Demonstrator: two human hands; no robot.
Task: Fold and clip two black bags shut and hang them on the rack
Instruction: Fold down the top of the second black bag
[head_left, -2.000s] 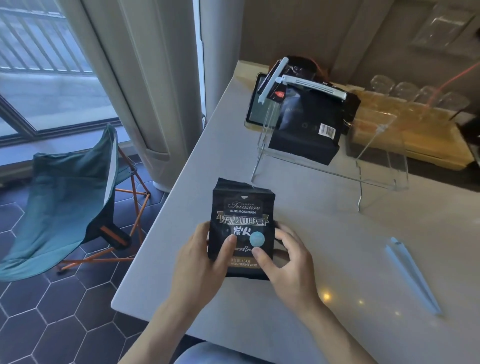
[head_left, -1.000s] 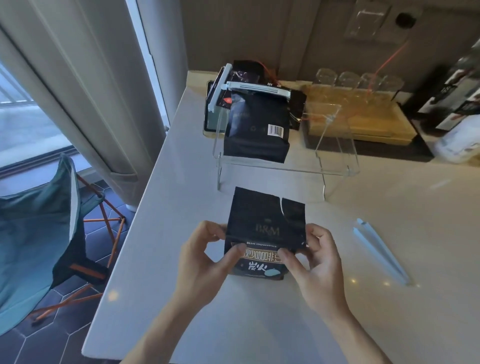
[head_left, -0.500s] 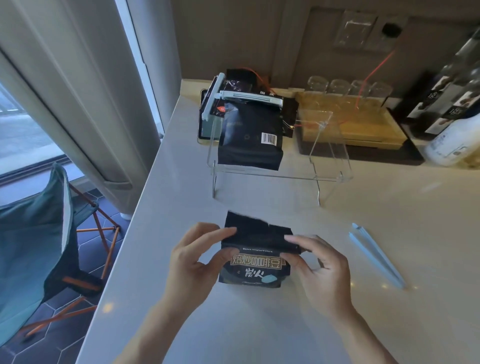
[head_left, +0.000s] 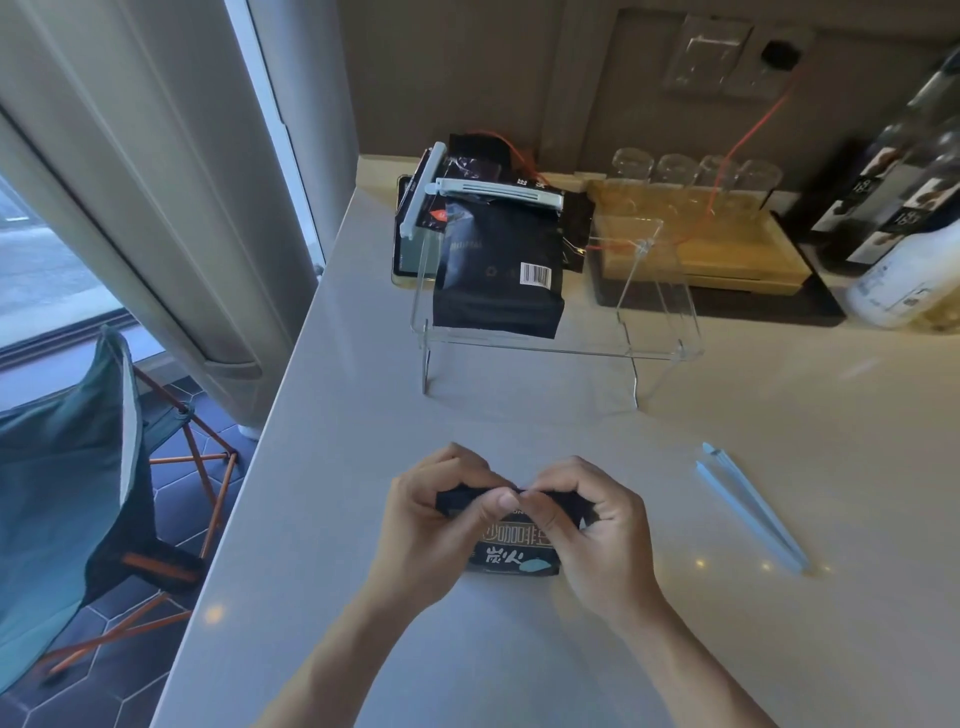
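Observation:
A black coffee bag (head_left: 515, 552) lies on the white counter (head_left: 519, 649) close to me, its top rolled down into a narrow fold. My left hand (head_left: 428, 512) and my right hand (head_left: 597, 525) both pinch that fold, thumbs meeting at its middle. A pale blue sealing clip (head_left: 750, 503) lies loose on the counter to the right of my hands. Farther back stands a clear acrylic rack (head_left: 558, 351). On it hangs another black bag (head_left: 498, 270), held shut by a white clip (head_left: 498, 193).
A second white clip (head_left: 423, 200) and dark packets sit behind the rack's left end. A wooden tray (head_left: 727, 249) with several glasses stands at the back right, bottles (head_left: 904, 223) beyond it. The counter's left edge drops to a tiled floor with a folding chair (head_left: 67, 493).
The bag stood flat and unfolded two seconds ago. Both hands have folded its top down over the front, then rolled it tighter, and the thumbs have come together on the fold.

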